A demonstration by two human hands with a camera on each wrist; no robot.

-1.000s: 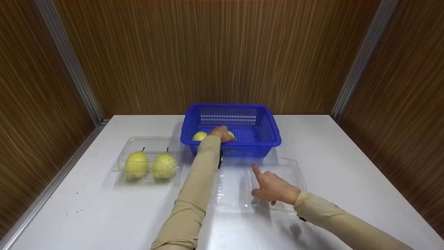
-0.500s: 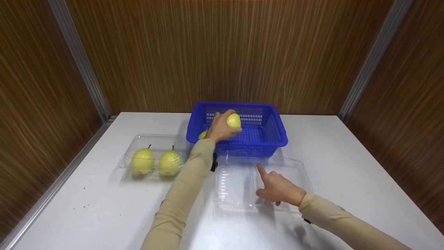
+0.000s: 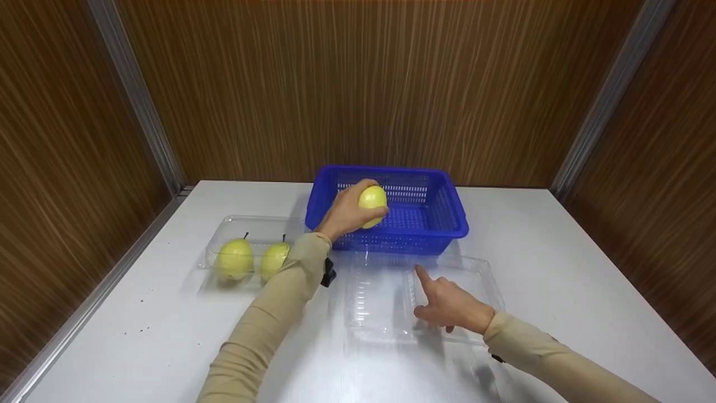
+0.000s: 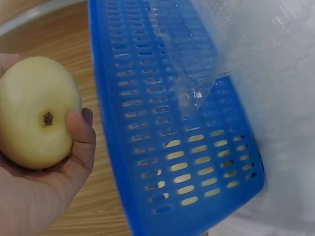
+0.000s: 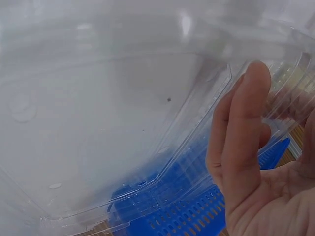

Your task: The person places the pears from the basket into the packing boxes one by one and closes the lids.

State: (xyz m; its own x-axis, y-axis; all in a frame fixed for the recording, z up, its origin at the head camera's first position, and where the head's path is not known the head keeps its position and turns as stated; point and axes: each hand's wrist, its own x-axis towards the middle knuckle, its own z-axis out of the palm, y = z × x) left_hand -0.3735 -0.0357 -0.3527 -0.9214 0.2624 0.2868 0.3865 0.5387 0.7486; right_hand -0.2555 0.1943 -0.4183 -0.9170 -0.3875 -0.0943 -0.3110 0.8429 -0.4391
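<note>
My left hand [image 3: 348,211] grips a yellow-green pear [image 3: 373,202] above the front of a blue slotted basket [image 3: 405,243]. Up close in the left wrist view, fingers and thumb curl round that pear [image 4: 37,105], its dark blossom end showing. Through the basket's slots another pear [image 4: 186,179] is visible; in the head view the hand and arm hide it. My right hand [image 3: 450,305] rests at an open clear plastic container [image 3: 380,310], index finger straight and thumb apart. Its fingers [image 5: 242,132] lie beside the container's wall in the right wrist view.
To the left, a second clear container [image 3: 254,224] holds two stemmed pears [image 3: 235,259], the right one partly behind my left sleeve. Dark specks dot the white table [image 3: 168,358]. Wood-grain panels [image 3: 358,84] enclose the back and sides.
My left hand has lifted a pear out of the basket's interior and drawn it back toward the front rim. The right hand stays by the open container. The view has shifted slightly.
</note>
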